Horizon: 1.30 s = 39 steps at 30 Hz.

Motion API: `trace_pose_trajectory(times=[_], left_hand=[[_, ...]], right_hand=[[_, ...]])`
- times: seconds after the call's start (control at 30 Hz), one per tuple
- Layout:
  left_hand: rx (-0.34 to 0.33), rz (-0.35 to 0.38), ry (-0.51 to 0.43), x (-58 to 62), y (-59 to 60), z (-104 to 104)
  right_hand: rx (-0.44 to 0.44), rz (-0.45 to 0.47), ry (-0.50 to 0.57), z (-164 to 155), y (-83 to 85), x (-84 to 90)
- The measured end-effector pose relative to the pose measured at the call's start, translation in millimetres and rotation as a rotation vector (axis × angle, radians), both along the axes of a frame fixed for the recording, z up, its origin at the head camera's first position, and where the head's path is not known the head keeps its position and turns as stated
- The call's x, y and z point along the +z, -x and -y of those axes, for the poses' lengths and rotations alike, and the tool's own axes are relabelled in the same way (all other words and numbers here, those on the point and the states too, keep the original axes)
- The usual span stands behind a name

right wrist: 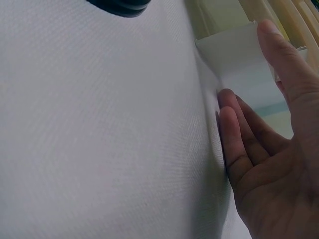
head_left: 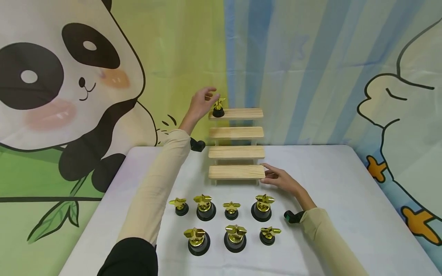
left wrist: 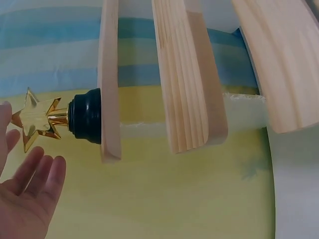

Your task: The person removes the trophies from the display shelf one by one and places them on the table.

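Observation:
A small gold star trophy (head_left: 218, 107) on a black base stands upright at the left end of the stand's top shelf (head_left: 241, 113). My left hand (head_left: 203, 103) is beside it, fingers spread loosely about the star (left wrist: 37, 119); the left wrist view shows space between the fingertips and the star. Down at the right end of the lowest shelf (head_left: 236, 172), my right hand (head_left: 281, 180) has its thumb and fingers loosely bent around the board's end. In the right wrist view its thumb (right wrist: 284, 55) overlaps the stand's pale support (right wrist: 239, 64).
Several gold star trophies with black bases, such as the larger one (head_left: 236, 238) and the smaller one (head_left: 231, 211), stand in two rows before the stand. They rest on a white-covered table (head_left: 310, 165). Two middle wooden shelves (head_left: 236, 133) separate top and bottom. A printed cloth (head_left: 186, 57) hangs behind.

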<state>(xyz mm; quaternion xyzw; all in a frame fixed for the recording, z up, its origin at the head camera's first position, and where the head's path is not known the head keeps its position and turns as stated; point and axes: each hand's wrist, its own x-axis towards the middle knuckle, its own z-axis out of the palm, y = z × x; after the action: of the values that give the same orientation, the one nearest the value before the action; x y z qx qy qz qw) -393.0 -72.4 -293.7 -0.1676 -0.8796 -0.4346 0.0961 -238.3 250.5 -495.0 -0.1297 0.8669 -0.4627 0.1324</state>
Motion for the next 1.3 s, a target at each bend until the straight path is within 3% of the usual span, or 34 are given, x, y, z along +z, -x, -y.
trace_pose_trajectory(times=[0.2,0.47,1.07,1.3], left_hand=[[-0.030,-0.006,0.009,-6.5,2.2,-3],[-0.034,-0.011,0.000,-15.8,-3.7,-10],[-0.038,-0.026,-0.005,-14.2,-8.8,-8],[-0.040,-0.017,-0.032,-3.8,-18.7,-4]], right_hand=[[0.007,-0.005,-0.016,1,-0.7,-0.6],[0.016,-0.008,-0.013,1,-0.7,1.8],[0.008,0.007,-0.009,1,-0.2,3.4],[0.022,-0.013,-0.021,-5,0.0,5.0]])
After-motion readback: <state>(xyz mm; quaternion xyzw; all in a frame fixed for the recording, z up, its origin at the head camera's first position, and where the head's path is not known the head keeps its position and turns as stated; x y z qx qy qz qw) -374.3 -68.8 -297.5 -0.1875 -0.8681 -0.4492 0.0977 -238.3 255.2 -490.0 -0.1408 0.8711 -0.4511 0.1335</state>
